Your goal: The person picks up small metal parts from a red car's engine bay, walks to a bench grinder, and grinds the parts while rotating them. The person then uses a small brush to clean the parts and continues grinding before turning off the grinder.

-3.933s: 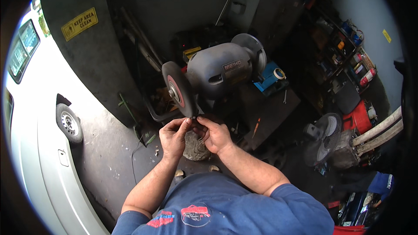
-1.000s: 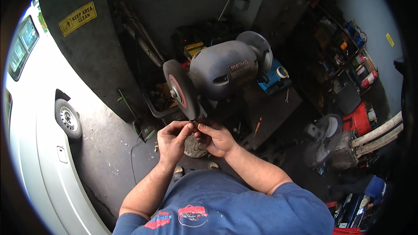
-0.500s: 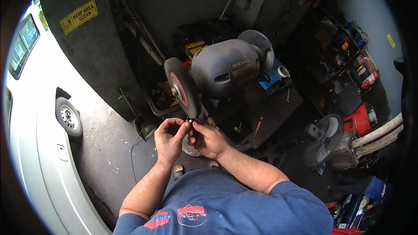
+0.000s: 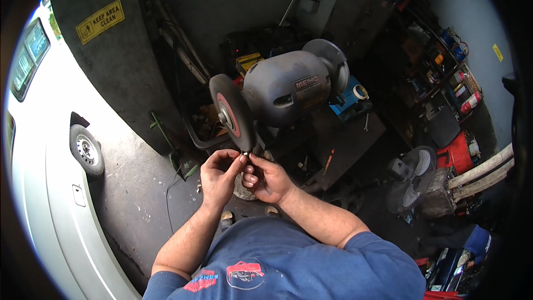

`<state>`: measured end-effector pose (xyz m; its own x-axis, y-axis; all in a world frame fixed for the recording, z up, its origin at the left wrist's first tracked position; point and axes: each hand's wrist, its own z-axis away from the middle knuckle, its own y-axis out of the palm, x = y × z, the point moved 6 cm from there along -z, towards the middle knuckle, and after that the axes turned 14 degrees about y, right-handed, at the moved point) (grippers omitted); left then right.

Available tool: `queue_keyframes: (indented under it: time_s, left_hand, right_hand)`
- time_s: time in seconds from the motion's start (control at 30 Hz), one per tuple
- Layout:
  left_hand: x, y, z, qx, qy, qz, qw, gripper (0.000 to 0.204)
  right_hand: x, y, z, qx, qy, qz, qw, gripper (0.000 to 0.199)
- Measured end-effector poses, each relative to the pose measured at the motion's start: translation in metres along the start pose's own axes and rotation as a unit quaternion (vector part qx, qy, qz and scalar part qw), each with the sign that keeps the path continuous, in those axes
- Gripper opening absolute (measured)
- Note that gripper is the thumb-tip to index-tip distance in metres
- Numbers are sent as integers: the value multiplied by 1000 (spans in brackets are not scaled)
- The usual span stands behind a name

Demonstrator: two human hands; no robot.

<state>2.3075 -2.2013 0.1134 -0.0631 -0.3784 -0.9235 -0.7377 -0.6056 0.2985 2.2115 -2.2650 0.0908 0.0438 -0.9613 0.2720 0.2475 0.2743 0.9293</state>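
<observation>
Both my hands meet just below the wheel of a grey bench grinder (image 4: 286, 86). Between the thumb and fingertips of my left hand (image 4: 217, 175) is a small metal piece (image 4: 245, 154), pinched from its left side. My right hand (image 4: 269, 178) pinches the same piece from the right, its other fingers curled under. The piece is too small to name its kind, and the fingers hide most of it. It sits at the lower edge of the dark grinding wheel (image 4: 227, 111); whether it touches the wheel I cannot tell.
On the bench (image 4: 347, 139) lie an orange marker-like stick (image 4: 329, 162), a wrench (image 4: 366, 122) and a blue box with a tape roll (image 4: 361, 91). A fan (image 4: 413, 178) stands to the right, before cluttered shelves (image 4: 427, 66). A white vehicle (image 4: 50, 178) is at the left.
My hands have shifted slightly up and to the right, bringing the small piece closer to the wheel's lower edge. Both keep their pinch on it.
</observation>
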Motion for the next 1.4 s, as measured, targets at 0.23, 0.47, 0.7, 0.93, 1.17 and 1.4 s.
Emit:
queue_keyframes:
  time_s: [0.23,0.47,0.7,0.93,1.17,1.4]
  left_hand:
    - [-5,-1,12,77,35,83,993,26]
    - [2,-8,6,81,9,-1,997,21]
    - [13,-9,5,26,-32,32,999,21]
    - [12,-6,7,10,-49,29,998,22]
    - [7,-8,1,-21,-35,10,999,24]
    - [10,-3,-2,-20,-23,5,1000,21]
  right_hand:
    - [-4,8,15,36,90,66,993,23]
    - [1,6,17,-55,66,93,992,21]
    - [8,16,17,-155,-79,306,936,26]
    - [18,20,24,-193,-111,362,905,23]
    - [30,22,15,-181,-68,287,938,16]
    - [31,11,18,-216,-59,214,951,12]
